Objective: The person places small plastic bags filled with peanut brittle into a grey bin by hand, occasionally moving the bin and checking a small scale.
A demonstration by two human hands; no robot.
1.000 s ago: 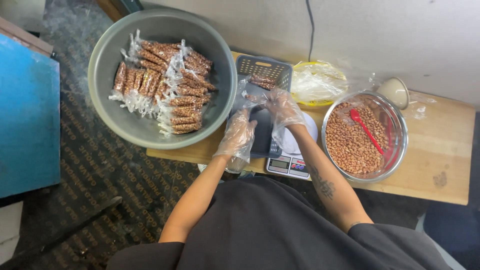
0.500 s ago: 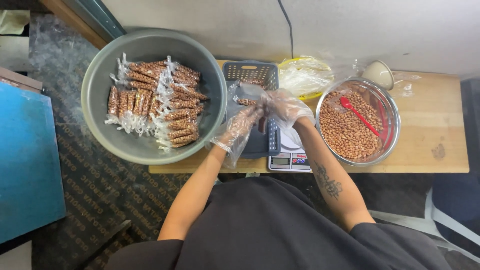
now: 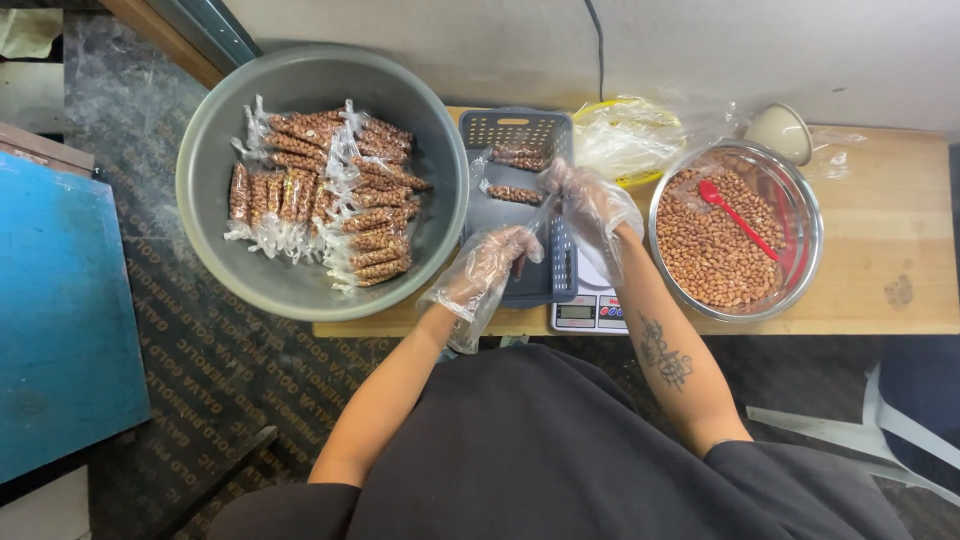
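Both my hands wear loose clear plastic gloves. My left hand (image 3: 488, 268) pinches the brown, filled end of a narrow peanut packet (image 3: 522, 262) over the near part of a grey perforated tray (image 3: 500, 130). My right hand (image 3: 590, 205) holds the packet's clear upper tail, close to the left hand. Two filled packets (image 3: 516, 193) lie in the tray's far half. A digital scale (image 3: 590, 312) sits partly hidden under the tray and my right wrist.
A large grey basin (image 3: 300, 290) at left holds several peanut packets (image 3: 330, 195). A steel bowl (image 3: 800, 200) of loose peanuts with a red spoon (image 3: 735, 215) stands at right. Behind are a yellow bowl with plastic bags (image 3: 625, 135) and a small beige bowl (image 3: 780, 130). A blue surface (image 3: 60, 300) lies at far left.
My hands have moved together with the packet from above the scale to over the grey tray, a little leftward and apart. The head view has also shifted.
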